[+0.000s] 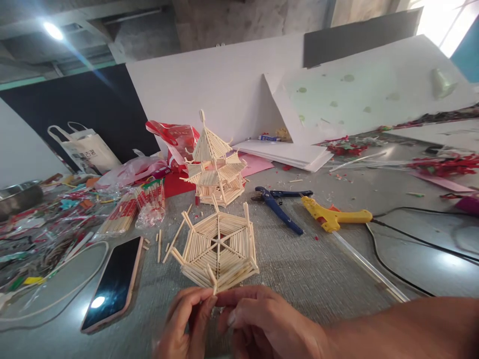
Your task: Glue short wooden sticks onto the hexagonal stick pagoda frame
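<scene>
A six-sided frame of thin wooden sticks (234, 252) lies on the table in front of me, with short stick posts rising at its corners. At the near corner, my left hand (190, 319) pinches a short wooden stick (211, 279) between thumb and forefinger. My right hand (271, 319) is beside it with fingers curled; its forefinger reaches to the base of that stick and touches or nearly touches the left fingertips. Whatever lies between the right fingers is hidden. Behind the frame stands a tiered stick pagoda (215, 172) with a pointed roof.
Blue-handled cutters (280, 209) and a yellow glue gun (337, 215) with a clear glue stick and black cord lie to the right. Left are a phone (114, 281), a white cable, loose sticks and bagged stick bundles (121, 209). White boards (288, 152) lie behind.
</scene>
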### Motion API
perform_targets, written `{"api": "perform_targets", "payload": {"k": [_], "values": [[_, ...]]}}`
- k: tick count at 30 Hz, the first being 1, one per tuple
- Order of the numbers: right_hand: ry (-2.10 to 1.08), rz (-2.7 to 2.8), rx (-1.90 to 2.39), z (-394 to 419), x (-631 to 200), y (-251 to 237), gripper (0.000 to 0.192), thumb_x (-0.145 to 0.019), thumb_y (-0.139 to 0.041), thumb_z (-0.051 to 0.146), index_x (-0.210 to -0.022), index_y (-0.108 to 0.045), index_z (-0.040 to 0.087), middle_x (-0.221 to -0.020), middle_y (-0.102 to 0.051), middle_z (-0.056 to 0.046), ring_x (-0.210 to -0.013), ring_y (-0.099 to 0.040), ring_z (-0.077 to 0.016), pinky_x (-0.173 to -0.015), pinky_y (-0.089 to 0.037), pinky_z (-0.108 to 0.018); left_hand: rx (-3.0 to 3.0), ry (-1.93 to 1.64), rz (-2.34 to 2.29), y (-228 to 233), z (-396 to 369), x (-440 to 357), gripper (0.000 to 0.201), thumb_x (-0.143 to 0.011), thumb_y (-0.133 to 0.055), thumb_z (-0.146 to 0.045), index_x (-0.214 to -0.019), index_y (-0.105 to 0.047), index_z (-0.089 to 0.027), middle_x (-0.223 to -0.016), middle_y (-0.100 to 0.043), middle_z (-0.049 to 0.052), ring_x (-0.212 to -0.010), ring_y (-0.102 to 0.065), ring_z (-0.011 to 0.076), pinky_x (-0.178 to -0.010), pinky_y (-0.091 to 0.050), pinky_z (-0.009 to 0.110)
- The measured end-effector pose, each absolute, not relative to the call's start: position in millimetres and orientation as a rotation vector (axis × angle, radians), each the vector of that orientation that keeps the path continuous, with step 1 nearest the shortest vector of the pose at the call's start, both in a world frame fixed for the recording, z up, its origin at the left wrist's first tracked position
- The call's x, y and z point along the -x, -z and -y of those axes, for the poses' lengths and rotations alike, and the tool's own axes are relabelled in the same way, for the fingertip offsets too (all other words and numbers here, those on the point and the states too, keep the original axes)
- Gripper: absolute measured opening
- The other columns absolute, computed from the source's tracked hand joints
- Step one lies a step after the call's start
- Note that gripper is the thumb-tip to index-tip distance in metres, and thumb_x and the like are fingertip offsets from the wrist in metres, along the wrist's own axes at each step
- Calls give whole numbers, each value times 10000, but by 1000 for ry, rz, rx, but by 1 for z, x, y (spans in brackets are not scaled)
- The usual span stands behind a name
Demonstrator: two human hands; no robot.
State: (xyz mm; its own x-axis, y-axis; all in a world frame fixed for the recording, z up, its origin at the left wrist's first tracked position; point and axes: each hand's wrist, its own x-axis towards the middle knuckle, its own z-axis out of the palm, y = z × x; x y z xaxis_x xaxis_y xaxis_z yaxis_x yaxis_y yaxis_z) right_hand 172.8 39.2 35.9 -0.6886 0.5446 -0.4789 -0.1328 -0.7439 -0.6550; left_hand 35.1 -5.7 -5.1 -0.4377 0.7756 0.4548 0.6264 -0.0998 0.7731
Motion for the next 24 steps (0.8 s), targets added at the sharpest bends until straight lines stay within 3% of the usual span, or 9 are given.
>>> {"api": "perform_targets", "payload": {"k": [4, 10, 14, 20, 24], "values": [[-2481, 835, 961, -42, -174, -31, 299, -588, -512, 167, -866, -615, 210, -465, -479, 67, -403, -457, -70, -445, -301, -188, -1529, -1522, -2058, 6, 5, -34, 267, -736, -565, -513, -713, -672, -270, -712, -681, -25, -640, -627, 142, -654, -498, 207], [-2489, 1162, 920, -47, -180, -30, 70, -621, -515, 195, -636, -582, 182, -432, -432, 31, -426, -454, -93, -419, -267, -209, -1534, -1523, -2087, 10, 5, -35, 280, -736, -563, -516, -714, -674, -260, -731, -689, -17, -665, -640, 145, -670, -502, 214], [-2439, 1290, 1064, -47, -182, -34, 45, -604, -519, 166, -625, -559, 172, -449, -437, 31, -410, -418, -73, -407, -232, -202, -1504, -1465, -2104, 11, 5, -35, 282, -741, -555, -512, -732, -669, -254, -753, -698, -4, -699, -646, 163, -691, -505, 239], [-2364, 1395, 1125, -44, -184, -42, 302, -596, -409, 165, -823, -608, 157, -478, -443, 47, -378, -373, -58, -400, -254, -182, -1523, -1315, -2090, 8, 7, -30, 283, -748, -549, -499, -792, -665, -245, -826, -713, 19, -736, -656, 187, -690, -511, 264], [-1985, 1751, 1092, -42, -187, -50, 413, -667, -408, 149, -1039, -585, 171, -606, -495, 36, -435, -442, -64, -428, -333, -186, -1544, -1240, -2066, 7, 8, -26, 277, -753, -554, -487, -817, -659, -238, -837, -712, 20, -747, -659, 184, -699, -510, 256]]}}
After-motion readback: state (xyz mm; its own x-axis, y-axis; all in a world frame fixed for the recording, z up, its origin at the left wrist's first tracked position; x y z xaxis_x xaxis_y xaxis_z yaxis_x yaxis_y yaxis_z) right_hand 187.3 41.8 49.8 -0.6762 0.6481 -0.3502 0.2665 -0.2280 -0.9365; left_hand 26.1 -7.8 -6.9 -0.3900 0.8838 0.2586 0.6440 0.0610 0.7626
